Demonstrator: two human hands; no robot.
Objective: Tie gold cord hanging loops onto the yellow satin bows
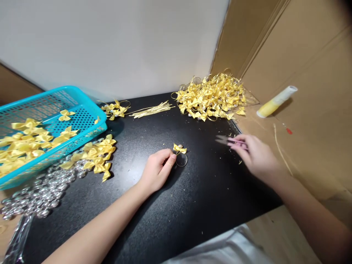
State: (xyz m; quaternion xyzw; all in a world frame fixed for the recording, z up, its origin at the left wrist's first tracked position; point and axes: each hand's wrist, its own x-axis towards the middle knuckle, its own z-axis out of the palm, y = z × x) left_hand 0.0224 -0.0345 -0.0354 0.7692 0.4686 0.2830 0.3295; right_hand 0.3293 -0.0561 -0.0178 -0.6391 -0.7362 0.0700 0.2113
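Observation:
Between the thumb and fingers of my left hand (159,167) is a yellow ribbon bow (180,149) with a small bead and a loop of thin gold cord hanging below it. My right hand (257,154) is wrapped round a pair of pink-handled thread snips (233,141), off to the right of the bow. The snips' blades point left and stand apart from the bow. Small cord scraps lie on the black tabletop near my right hand.
A heap of finished-looking yellow bows (211,97) sits at the back right. Gold cord strips (152,109) lie left of it. A turquoise basket (95,110) holds bows; silver beads (45,190) and loose bows (99,157) lie before it. A cardboard tube (277,102) is at right.

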